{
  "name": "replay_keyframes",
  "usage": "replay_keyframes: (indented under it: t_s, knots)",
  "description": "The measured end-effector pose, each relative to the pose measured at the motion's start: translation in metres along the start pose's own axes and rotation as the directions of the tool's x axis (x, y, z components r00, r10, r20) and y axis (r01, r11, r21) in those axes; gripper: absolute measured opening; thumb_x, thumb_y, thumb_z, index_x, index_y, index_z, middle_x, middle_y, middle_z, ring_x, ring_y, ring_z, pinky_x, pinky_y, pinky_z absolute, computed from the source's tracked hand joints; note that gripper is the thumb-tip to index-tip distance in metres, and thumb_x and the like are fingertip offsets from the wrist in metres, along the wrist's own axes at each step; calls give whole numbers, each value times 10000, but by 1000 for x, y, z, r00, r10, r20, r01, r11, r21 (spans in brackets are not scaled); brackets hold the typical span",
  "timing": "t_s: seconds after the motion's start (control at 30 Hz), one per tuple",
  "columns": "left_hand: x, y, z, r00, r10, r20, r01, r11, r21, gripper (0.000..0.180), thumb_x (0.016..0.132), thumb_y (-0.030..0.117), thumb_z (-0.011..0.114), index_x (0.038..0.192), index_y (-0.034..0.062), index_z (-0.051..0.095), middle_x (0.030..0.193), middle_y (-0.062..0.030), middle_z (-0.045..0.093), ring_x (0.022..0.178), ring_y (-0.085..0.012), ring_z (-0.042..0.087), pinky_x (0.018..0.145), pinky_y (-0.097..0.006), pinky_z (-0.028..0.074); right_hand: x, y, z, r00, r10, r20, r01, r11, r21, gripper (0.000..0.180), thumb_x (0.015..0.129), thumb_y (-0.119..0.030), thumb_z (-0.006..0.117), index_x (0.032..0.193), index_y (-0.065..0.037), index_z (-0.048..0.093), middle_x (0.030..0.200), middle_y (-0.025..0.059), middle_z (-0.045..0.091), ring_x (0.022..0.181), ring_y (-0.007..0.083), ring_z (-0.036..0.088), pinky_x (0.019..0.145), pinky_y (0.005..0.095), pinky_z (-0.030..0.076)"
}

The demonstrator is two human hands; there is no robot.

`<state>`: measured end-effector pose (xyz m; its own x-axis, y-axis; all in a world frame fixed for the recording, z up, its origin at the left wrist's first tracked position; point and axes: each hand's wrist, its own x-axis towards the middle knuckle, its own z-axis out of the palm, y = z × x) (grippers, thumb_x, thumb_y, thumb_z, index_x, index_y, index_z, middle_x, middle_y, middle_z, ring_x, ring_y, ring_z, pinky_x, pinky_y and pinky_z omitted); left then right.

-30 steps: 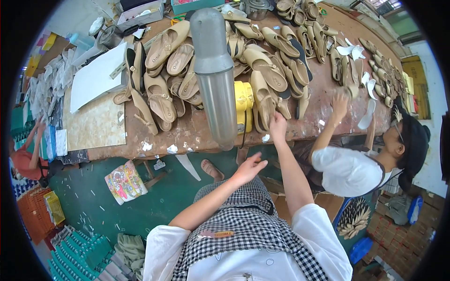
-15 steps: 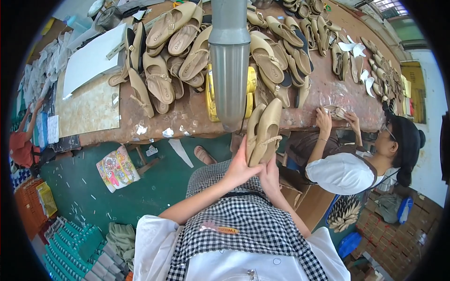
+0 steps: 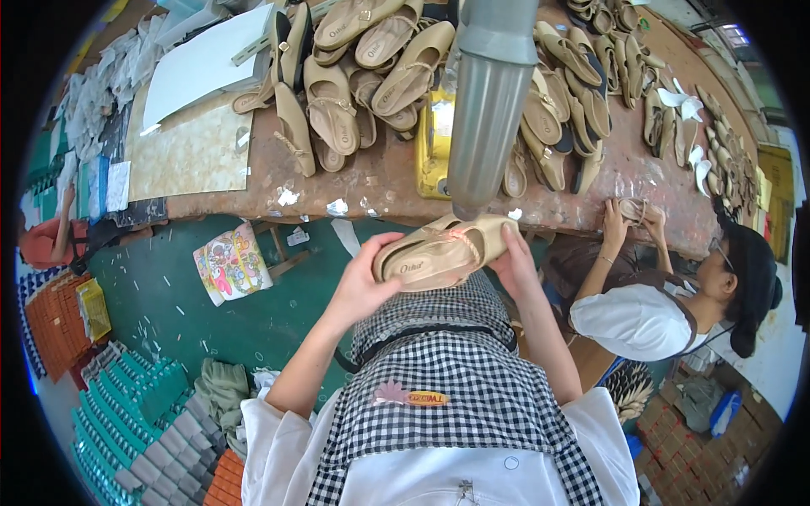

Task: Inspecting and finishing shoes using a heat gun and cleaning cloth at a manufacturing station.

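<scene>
A pair of tan sandals [image 3: 445, 251] lies sideways between both hands above the checked apron [image 3: 456, 371]. The left hand [image 3: 364, 282] cups the heel end, the right hand [image 3: 515, 261] clasps the toe end. Just beyond the grip hangs a grey pipe [image 3: 488, 101] over the worn workbench [image 3: 371, 181].

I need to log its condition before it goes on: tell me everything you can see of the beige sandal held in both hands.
The beige flat sandal looks like smooth leather or imitation leather, with a braided strap across the front and a printed mark on the insole. It lies roughly level, insole up, above the checked apron, just below the worn wooden table edge. The left hand grips one end, the right hand the other. A second sole seems stacked beneath.
</scene>
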<state>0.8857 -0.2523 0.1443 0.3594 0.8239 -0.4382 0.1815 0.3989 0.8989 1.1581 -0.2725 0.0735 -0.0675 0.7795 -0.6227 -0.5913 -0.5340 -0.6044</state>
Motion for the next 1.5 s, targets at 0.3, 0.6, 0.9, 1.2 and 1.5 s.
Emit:
replay_keyframes:
  t_s: [0.3,0.6,0.9,1.2,1.5]
  knots:
    - [20,-3,3,983,57,-172,-56,998,15,579,693,-39,604,1226,44,395,1147,-102,524,1089,-184,506,939,-294,395,5,2,6,990,-137,32,129,975,179,485,958,-278,433,1367,-45,318,1331,113,424,1218,224,429,1026,414,347]
    - [18,-8,29,988,149,-45,-152,987,-53,597,682,-39,650,1210,57,390,1207,-101,515,1139,-194,490,959,-314,403,-44,-21,-16,947,-320,-15,320,947,3,641,886,-338,556,1382,-29,291,1374,87,375,1257,200,375,1051,345,299]
    - [1,-19,-6,979,-142,148,205,726,-656,567,836,169,526,1350,65,310,1280,-107,459,1175,-193,465,930,-362,440,-41,-9,10,866,-481,-137,321,745,-585,271,891,-207,511,1124,-71,530,902,-3,543,790,76,511,686,208,428]
    - [5,-20,25,989,-149,19,133,809,-572,281,921,106,484,1161,8,376,1119,-131,514,994,-225,584,887,-347,498,-32,29,-38,973,31,-227,-56,993,-105,239,928,-182,429,1130,-85,515,958,20,597,818,94,586,640,221,477]
    - [17,-28,54,981,-194,-16,156,831,-534,286,889,94,558,1120,1,417,1060,-128,535,862,-179,611,775,-295,545,-47,42,-51,939,215,-270,-215,976,31,266,942,-191,406,1168,-79,492,1047,44,589,904,129,596,705,254,501]
